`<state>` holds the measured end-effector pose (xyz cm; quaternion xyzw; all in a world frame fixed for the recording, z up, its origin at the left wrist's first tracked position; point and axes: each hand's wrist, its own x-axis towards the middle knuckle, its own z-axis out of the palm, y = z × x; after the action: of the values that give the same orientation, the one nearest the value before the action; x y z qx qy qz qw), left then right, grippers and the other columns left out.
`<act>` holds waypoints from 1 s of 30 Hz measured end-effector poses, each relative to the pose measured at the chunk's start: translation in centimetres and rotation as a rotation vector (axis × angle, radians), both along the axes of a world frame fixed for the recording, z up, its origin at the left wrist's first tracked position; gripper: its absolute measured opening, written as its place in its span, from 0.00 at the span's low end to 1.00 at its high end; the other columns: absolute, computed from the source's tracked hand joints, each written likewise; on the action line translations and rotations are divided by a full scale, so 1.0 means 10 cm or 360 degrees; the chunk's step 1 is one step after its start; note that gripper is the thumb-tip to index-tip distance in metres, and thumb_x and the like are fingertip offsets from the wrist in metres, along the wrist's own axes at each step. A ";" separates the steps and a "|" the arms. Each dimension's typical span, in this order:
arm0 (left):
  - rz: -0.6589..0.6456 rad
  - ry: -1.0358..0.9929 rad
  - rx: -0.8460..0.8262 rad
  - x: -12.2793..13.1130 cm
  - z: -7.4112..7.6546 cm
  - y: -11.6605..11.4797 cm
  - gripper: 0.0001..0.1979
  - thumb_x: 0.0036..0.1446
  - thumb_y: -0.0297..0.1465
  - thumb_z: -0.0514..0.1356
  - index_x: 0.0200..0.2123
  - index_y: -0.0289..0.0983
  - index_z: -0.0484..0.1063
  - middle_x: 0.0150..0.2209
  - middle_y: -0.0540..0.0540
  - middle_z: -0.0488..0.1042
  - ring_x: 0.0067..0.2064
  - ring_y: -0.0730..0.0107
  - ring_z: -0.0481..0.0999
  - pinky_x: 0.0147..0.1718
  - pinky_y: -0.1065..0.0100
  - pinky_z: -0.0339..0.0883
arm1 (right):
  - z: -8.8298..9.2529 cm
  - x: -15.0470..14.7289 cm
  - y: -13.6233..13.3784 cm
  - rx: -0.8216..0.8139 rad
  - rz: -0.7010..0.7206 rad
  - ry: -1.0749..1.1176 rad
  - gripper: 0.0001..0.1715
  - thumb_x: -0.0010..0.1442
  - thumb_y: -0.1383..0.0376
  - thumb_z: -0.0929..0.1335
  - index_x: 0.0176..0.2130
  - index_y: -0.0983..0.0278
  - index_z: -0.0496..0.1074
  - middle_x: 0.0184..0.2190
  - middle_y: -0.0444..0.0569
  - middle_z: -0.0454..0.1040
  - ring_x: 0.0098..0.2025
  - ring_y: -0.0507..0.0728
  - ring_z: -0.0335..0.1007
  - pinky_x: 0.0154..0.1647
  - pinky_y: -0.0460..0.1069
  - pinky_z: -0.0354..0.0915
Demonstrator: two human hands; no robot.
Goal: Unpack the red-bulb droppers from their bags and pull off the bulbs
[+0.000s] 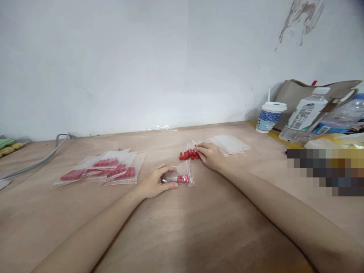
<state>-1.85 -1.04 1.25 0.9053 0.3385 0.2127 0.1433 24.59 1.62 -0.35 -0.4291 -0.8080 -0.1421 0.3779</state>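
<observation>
In the head view my left hand (157, 182) curves its thumb and fingers around a clear zip bag (191, 178) lying on the table. Inside that bag are clear droppers with red rubber bulbs (182, 178). Just beyond it lies a small pile of loose red-bulbed droppers (187, 153), bulbs toward me and thin clear tips toward the wall. My right hand (209, 154) is at the pile's right edge, its fingertips pinched on a dropper (196, 145) that they mostly hide. Beside the right hand rests a stack of flat zip bags (231, 144).
Several filled zip bags (119, 170) overlap to the left on the brown table (159, 235). A grey cable (48, 161) runs at far left. At the right stand a lidded paper cup (270, 116), a plastic bottle (305, 115) and a grey bag (292, 96). A white wall (127, 68) bounds the back.
</observation>
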 end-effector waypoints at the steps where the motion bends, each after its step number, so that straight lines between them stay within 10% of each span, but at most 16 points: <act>1: 0.0002 0.0001 0.0005 0.00 0.00 0.00 0.23 0.48 0.46 0.60 0.45 0.40 0.68 0.36 0.47 0.68 0.35 0.69 0.69 0.31 0.70 0.63 | 0.01 -0.01 -0.01 0.0027 -0.0039 -0.0070 0.13 0.58 0.70 0.60 0.36 0.63 0.73 0.36 0.51 0.73 0.38 0.55 0.67 0.41 0.51 0.59; 16: -0.0061 0.0000 0.0056 -0.01 0.00 0.00 0.25 0.49 0.45 0.60 0.48 0.40 0.67 0.46 0.44 0.69 0.48 0.61 0.68 0.46 0.61 0.63 | 0.05 -0.30 -0.54 -0.0452 0.0515 0.0269 0.07 0.51 0.65 0.68 0.34 0.64 0.73 0.30 0.48 0.69 0.35 0.54 0.62 0.38 0.51 0.59; 23: -0.0030 0.0305 -0.0075 -0.02 -0.01 0.00 0.32 0.53 0.49 0.53 0.58 0.42 0.56 0.61 0.43 0.52 0.61 0.58 0.53 0.58 0.55 0.49 | 0.11 -0.34 -0.57 -0.0878 0.0546 0.0101 0.17 0.46 0.52 0.71 0.31 0.61 0.74 0.31 0.46 0.70 0.37 0.55 0.62 0.38 0.50 0.59; 30: -0.0029 0.0476 -0.0086 -0.02 0.02 -0.02 0.34 0.54 0.51 0.49 0.61 0.43 0.49 0.64 0.45 0.44 0.64 0.59 0.44 0.60 0.55 0.42 | 0.10 -0.42 -0.63 -0.1171 0.0629 0.0375 0.08 0.48 0.62 0.69 0.31 0.63 0.69 0.27 0.42 0.71 0.29 0.50 0.64 0.28 0.44 0.61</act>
<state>-2.08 -1.23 1.43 0.9257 0.3535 0.0650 0.1176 20.44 -4.73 0.67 -0.3854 -0.8229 0.2803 0.3094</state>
